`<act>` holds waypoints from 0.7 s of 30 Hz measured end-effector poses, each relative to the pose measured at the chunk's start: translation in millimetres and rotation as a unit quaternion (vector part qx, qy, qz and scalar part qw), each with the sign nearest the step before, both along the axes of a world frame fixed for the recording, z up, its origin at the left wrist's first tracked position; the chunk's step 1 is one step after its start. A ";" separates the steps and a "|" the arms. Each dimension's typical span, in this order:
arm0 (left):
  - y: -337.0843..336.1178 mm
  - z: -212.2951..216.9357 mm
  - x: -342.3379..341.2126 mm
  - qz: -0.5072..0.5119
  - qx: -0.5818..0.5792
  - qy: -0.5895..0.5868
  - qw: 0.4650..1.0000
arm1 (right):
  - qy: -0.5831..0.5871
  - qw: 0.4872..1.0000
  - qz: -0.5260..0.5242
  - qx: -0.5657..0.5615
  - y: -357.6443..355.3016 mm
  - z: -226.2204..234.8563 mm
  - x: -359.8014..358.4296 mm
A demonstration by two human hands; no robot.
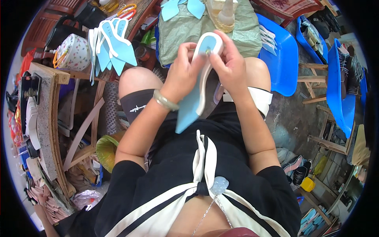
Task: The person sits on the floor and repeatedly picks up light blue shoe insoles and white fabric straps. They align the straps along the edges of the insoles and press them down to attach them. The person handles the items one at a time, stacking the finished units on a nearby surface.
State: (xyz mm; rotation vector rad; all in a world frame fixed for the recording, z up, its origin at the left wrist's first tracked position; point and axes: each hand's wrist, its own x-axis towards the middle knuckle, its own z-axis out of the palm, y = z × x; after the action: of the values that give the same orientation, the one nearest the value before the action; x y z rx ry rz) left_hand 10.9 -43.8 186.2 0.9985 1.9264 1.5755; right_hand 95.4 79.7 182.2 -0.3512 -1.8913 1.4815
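A light-blue sole piece (187, 116) edged in white is held in both bare hands above a seated person's lap, its rounded end raised and its pointed end slanted down toward the black shirt (166, 189). One side of the rounded end is pinched by the left hand (183, 73), its thumb laid over the blue face; the opposite white edge is gripped between thumb and fingers by the right hand (230, 63). The thumb tips, brought close together, are partly blurred. At upper left, similar blue-and-white pieces (122, 53) are draped over the edge of a bench (145, 17), near orange-handled scissors (127, 11). Beyond the hands, a pale container (226, 17) is stood on green sheeting (246, 41); at right, more white-edged pieces (268, 39) are held in a blue tub (282, 51).
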 end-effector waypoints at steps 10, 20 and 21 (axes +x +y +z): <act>-17.2 5.7 1.4 -0.250 0.049 -0.445 0.859 | -0.035 0.984 0.117 -0.133 47.1 21.3 2.7; -3.9 13.3 5.3 -0.114 0.036 -0.397 0.910 | -0.071 0.895 0.363 -0.250 15.5 10.3 2.2; -3.9 12.3 3.4 -0.117 0.034 -0.400 0.908 | -0.068 0.891 0.379 -0.241 15.0 10.9 2.6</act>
State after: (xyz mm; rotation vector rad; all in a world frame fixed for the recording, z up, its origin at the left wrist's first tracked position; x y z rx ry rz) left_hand 14.3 -47.7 198.5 0.4521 1.1453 1.5721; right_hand 98.0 94.6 193.1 0.1019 -1.8299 2.5203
